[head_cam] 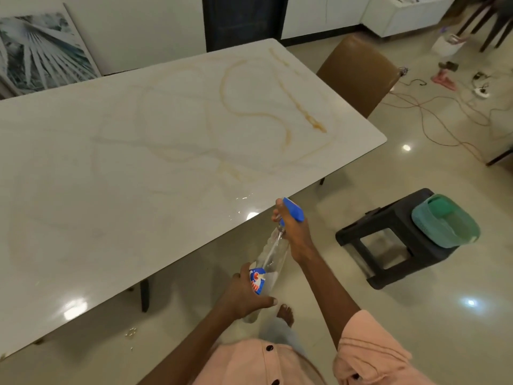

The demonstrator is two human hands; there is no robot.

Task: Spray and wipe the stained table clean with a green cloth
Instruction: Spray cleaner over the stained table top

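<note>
Nearest, the left hand [244, 295] grips the base of a clear plastic spray bottle [270, 259] off the table's near edge; the right hand [291, 229] wraps its neck at the blue trigger head. Right of them, a folded green cloth [445, 220] lies on a black plastic stool [394, 240]. The glossy marble-look table [83, 176] carries orange-brown looping stains [286, 107] toward its far right corner, beside a brown chair [358, 73].

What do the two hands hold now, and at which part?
Both hold the spray bottle: the left hand around its lower body at the label, the right hand at the blue trigger head.
</note>
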